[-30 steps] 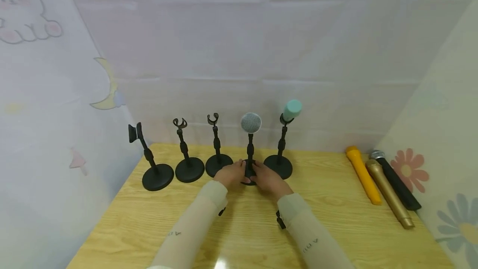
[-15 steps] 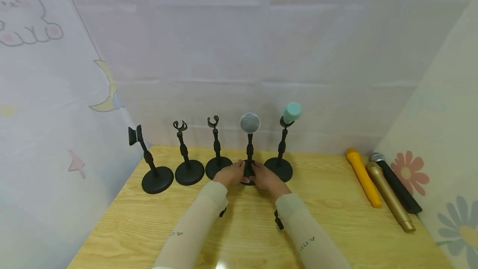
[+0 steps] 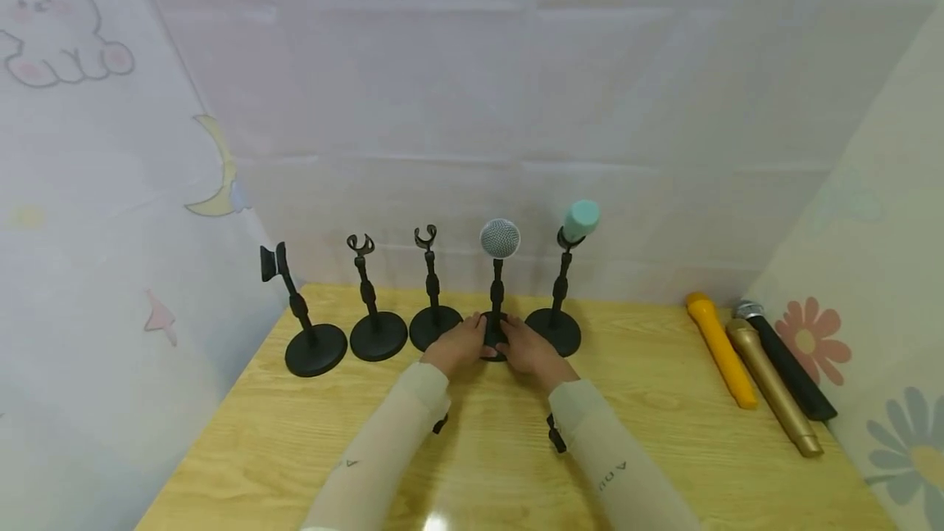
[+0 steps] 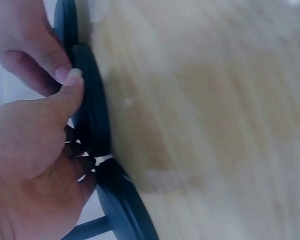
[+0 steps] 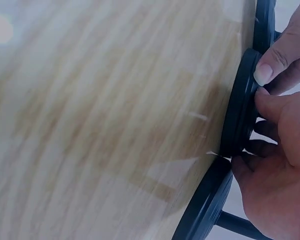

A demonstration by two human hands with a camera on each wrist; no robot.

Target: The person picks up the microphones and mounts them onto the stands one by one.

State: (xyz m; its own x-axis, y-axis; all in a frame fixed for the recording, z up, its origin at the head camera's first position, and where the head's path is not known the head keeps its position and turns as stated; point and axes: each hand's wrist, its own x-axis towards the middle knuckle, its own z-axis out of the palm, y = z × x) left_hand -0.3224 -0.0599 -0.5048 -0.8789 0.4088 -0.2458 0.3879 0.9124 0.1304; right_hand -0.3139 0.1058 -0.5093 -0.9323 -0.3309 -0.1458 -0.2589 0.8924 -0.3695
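Observation:
Between both hands stands a black desktop microphone stand (image 3: 497, 289), upright, with a microphone's silver mesh head (image 3: 500, 238) showing at its top. My left hand (image 3: 459, 347) grips the left side of its round base (image 4: 96, 110), thumb on the near part and fingers round the side. From the right, my right hand (image 3: 533, 351) holds the same base in a like way. The two thumbs nearly meet at the front in both wrist views. Just right of it is a stand (image 3: 558, 332) bearing a teal-ended microphone (image 3: 582, 220).
Left of the hands, three black stands (image 3: 435, 326) with bare clips line the back of the wooden table (image 3: 487, 465). At the right edge lie a yellow microphone (image 3: 723, 351), a gold one (image 3: 774, 388) and a black one (image 3: 800, 371). A pale cloth wall (image 3: 516, 88) rises behind.
The head view shifts slightly. Both hands stay at the base, and the stands keep their places in the row.

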